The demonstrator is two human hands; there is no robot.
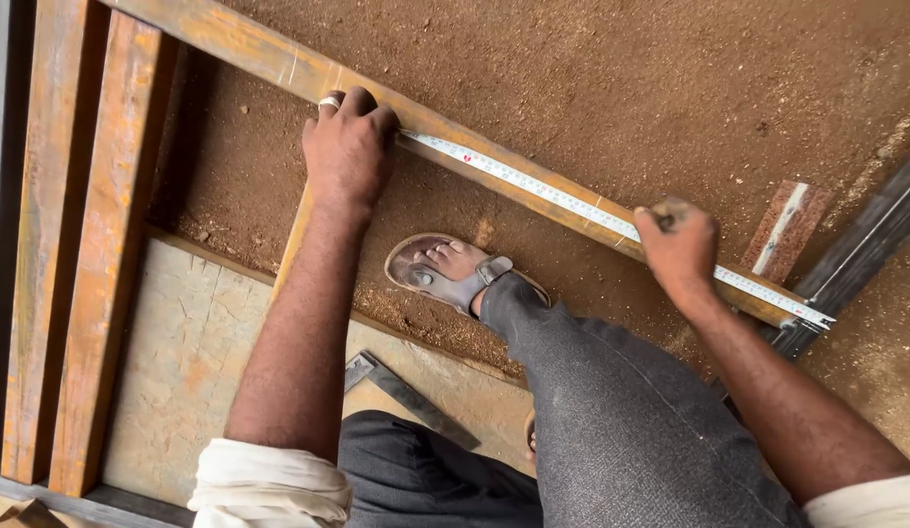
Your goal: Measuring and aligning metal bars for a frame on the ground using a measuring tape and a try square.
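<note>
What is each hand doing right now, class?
Left hand: pressed down on the tape measure end, on the rusty steel bar.
Right hand: closed on a small marker.

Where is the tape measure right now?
The tape measure lies stretched along the rusty steel bar, upper middle of the head view, between the left hand and right hand.

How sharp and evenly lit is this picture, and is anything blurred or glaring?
Head view: soft, even daylight, no glare; faint shadows under the left hand and rusty steel bar; the tape measure is sharp; the right hand is slightly motion-blurred.
</note>
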